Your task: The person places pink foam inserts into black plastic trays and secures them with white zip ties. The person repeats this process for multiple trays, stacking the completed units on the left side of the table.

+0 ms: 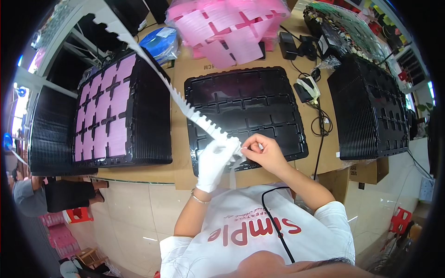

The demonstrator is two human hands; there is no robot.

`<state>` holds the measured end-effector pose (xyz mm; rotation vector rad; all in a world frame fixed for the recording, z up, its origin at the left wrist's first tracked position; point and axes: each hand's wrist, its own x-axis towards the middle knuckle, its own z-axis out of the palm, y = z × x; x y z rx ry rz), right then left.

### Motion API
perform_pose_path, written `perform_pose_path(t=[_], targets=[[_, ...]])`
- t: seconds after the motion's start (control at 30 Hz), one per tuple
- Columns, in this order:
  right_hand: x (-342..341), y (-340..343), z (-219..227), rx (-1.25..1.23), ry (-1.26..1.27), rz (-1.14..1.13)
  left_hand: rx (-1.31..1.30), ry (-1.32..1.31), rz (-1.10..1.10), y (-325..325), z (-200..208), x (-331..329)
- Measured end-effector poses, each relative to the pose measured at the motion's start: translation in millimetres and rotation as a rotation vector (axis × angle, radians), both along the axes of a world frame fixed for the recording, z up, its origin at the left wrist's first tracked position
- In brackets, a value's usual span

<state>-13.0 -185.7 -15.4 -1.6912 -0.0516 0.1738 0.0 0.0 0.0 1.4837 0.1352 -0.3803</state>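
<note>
My left hand (211, 166), in a white glove, is closed round the lower end of a long white notched strip (202, 120). The strip rises from the glove toward the upper left, toothed along one edge, and its far part looms large near the camera. My bare right hand (266, 154) pinches a small white piece at the glove's fingertips; whether that piece is joined to the strip cannot be told. Both hands are over the near edge of a black plastic tray (241, 116) with shallow moulded compartments. A pale band hangs below the glove.
On the left stand stacked black trays (150, 111), the top one filled with pink sheets (111, 78). Another black tray stack (366, 111) stands right. Behind the middle tray lie wrapped pink foam pieces (229, 32), a blue bagged roll (161, 44) and black cables (320, 123).
</note>
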Motion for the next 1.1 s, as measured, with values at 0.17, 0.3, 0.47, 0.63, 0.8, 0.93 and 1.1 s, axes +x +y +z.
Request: perform_pose_path(t=[0.17,0.3,0.47,0.63,0.8,0.93,1.1], targets=[[2.0,-16.5,-7.2,-0.472,-0.879,-0.048,-0.035,0.017,0.077,-21.7,-4.3,4.6],[33.5,-31.2,6.5,-0.330,-0.710,-0.044,0.080,-0.033,0.191,-6.2,-6.9,11.8],[173.1,-134.7,-17.5,-0.652,-0.398,-0.237,0.127,-0.020,0.184,12.0,-9.7,9.5],[226.1,-156.0,-39.6,-0.989,-0.207,-0.127,0.149,0.047,0.161,14.4,-10.6,10.3],[236.2,-158.6,-42.9,-1.048,-0.173,-0.095,0.136,0.069,0.124,17.9,-12.1,11.3],[239.2,-164.3,-45.4,-1.057,-0.195,-0.059,0.135,0.053,0.128,20.0,-17.1,9.8],[239.3,-162.3,-41.3,-1.070,-0.198,-0.040,0.116,0.035,0.154,19.8,-19.3,9.2]])
